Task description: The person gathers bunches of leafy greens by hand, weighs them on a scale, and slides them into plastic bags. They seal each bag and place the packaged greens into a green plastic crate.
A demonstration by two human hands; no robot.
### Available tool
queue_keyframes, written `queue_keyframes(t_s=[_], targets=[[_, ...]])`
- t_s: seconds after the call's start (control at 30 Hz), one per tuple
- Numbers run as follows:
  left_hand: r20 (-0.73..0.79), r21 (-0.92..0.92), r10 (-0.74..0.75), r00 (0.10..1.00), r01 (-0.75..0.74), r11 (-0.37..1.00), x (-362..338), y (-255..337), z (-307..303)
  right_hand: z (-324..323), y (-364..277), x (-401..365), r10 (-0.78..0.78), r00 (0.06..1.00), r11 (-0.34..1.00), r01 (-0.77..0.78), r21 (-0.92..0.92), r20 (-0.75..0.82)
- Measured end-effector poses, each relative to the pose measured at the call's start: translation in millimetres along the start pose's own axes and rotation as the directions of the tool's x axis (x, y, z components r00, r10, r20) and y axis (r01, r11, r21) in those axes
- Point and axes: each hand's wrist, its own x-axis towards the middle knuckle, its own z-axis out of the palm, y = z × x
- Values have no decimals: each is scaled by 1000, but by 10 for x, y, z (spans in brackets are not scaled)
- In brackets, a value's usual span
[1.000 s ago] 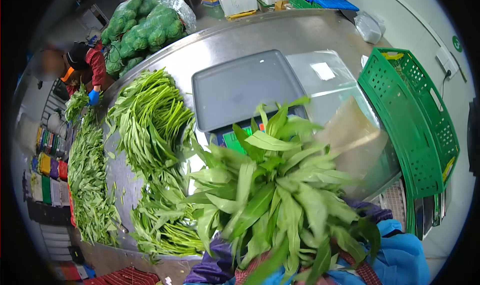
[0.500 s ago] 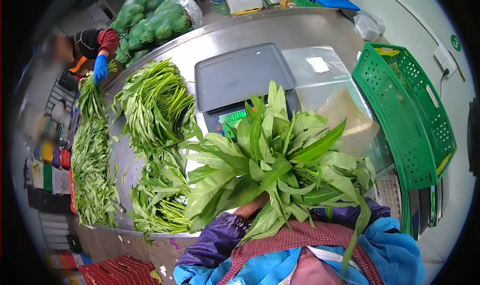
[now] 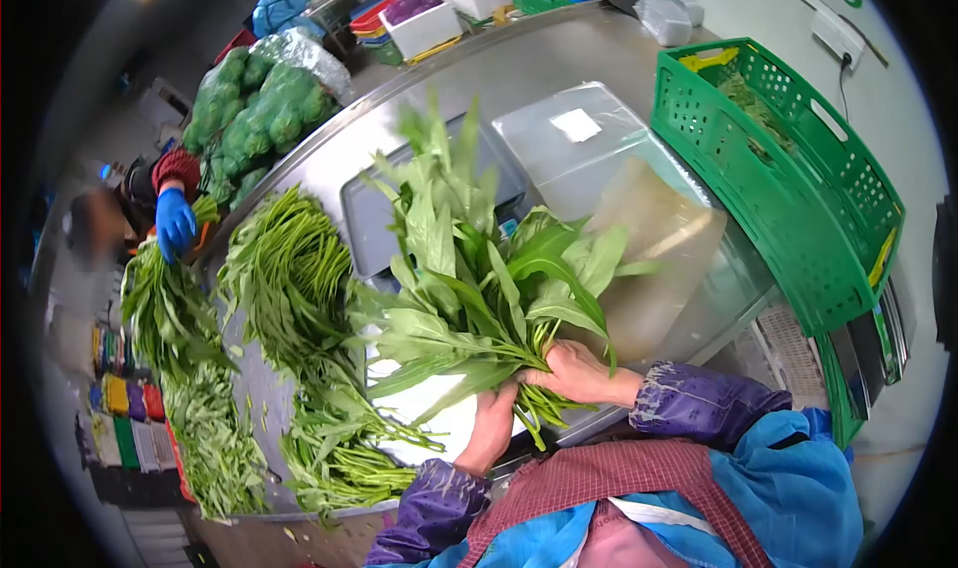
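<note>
A large bunch of water spinach [image 3: 449,279] leans to the upper left in front of me, its leaves spread over the scale [image 3: 364,224] and hiding most of the grey pan and the display. My right hand [image 3: 584,373] is closed round the stems near their cut ends. From the left side, my left hand [image 3: 487,430] grips the same stems lower down, its fingertips partly hidden. Just left of the bunch lie more piles of water spinach [image 3: 289,259] on the metal table [image 3: 399,74], one with its stems pointing toward my left hand.
At right stands a green crate [image 3: 768,199] with some greens inside. Clear plastic bags [image 3: 589,149] lie beside the scale. Across the table, a co-worker's blue-gloved hand [image 3: 176,224] holds another bunch. Net sacks of round green vegetables [image 3: 259,114] are stacked behind.
The bunch has tilted left and over the scale, so its stems and both my hands now show. My view has turned, and the co-worker's bunch appears lower.
</note>
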Motion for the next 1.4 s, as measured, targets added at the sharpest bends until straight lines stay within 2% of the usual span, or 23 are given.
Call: queue_keyframes(t_s=[0.03,0.1,0.2,0.23,0.27,0.3,0.37,0.47,0.5,0.57,0.6,0.63,0.73,0.8,0.83,0.9,0.93,0.97,1.0,1.07,1.17,1.23,1.4], targets=[[22,8,-3,1000,3,1000,43,79,33,-105,-78,-6,-23,999,1000,22,-21,-40],[145,391,119,982,-168,905,178,299,102,-327,-184,19,-76,986,994,64,-86,-145],[171,447,280,945,-328,832,492,805,398,-839,-300,215,-148,961,964,87,-252,-235],[261,591,481,837,-533,606,781,783,403,-1070,-366,285,-346,883,934,292,-205,-318],[375,359,514,772,-632,687,853,1092,593,-1263,-436,321,-409,803,912,340,-232,-433],[421,533,586,692,-712,458,906,1375,830,-1451,-375,370,-336,855,940,281,-191,-396],[608,532,545,577,-806,260,1254,1496,1071,-1586,-161,422,-206,837,859,403,315,-507],[671,529,280,687,-708,468,1770,1021,1451,-1168,1406,305,-126,875,964,220,152,-468],[682,542,221,697,-685,487,1939,620,1486,-1062,1043,114,301,911,409,143,901,-282],[628,748,-197,753,-516,417,2083,-129,1440,-753,1309,-163,542,837,-15,-76,997,72],[649,732,-252,718,-499,464,2008,-225,1401,-530,1534,-288,546,825,-94,-116,989,148],[668,716,-305,678,-477,509,1968,-282,1390,-403,1567,-368,644,765,193,-142,971,-16],[613,749,-329,719,-395,532,1878,-166,1369,-721,1376,-507,497,865,194,-180,964,61],[608,741,-278,743,-406,535,1856,-179,1307,-1101,1161,-561,506,849,557,-458,693,153],[624,723,-193,757,-465,511,1845,-202,1272,-1248,1150,-590,506,849,555,-457,695,154],[636,707,-114,764,-516,483,1829,-173,1218,-1489,1165,-734,592,764,794,-608,-20,257],[561,699,-38,827,-449,557,1812,-93,1206,-1553,1090,-904,492,867,871,-491,-24,77],[476,673,28,879,-384,632,1828,-46,1196,-1575,1205,-1058,499,863,867,-499,-20,77],[422,726,137,896,-424,541,1892,-42,1166,-1586,1353,-1215,243,968,957,-249,-148,-58],[377,808,324,868,-479,344,2035,-68,1117,-1656,1444,-1357,-177,965,909,85,-408,-193],[378,854,333,864,-465,234,2239,-121,1211,-1793,1597,-1373,-295,953,733,176,-657,-74],[320,889,84,944,-329,319,2415,-158,1355,-1773,1745,-1286,-342,935,664,171,-728,-92],[302,925,138,943,-325,197,2600,-191,1629,-1803,1747,-1054,-447,890,554,200,-809,-86]])
